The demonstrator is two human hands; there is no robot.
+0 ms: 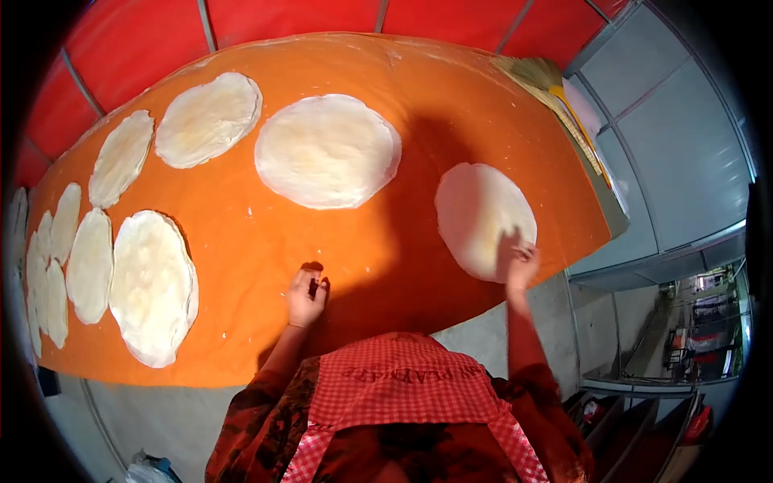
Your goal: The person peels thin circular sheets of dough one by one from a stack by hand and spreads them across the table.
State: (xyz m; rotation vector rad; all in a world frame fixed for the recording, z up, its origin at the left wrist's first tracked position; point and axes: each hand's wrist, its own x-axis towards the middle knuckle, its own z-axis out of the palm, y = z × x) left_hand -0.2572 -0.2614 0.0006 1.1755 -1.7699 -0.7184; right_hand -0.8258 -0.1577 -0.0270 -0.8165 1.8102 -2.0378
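Note:
My right hand [522,264] is at the lower right edge of a round, flat sheet of dough [483,217], its fingers bent together; what they hold, if anything, is too small to tell. Over the orange cloth [322,241], my left hand [307,296] has its fingers curled but apart, with nothing seen between them. A larger dough round [328,151] lies beyond and between the hands. To the left of my left hand lies another flat piece [153,286].
Several more dough sheets [208,121] lie across the left of the cloth, some overlapping. A straw brush [535,74] and a yellow-handled tool [578,121] rest at the right edge. Red panels [290,18] stand behind the table.

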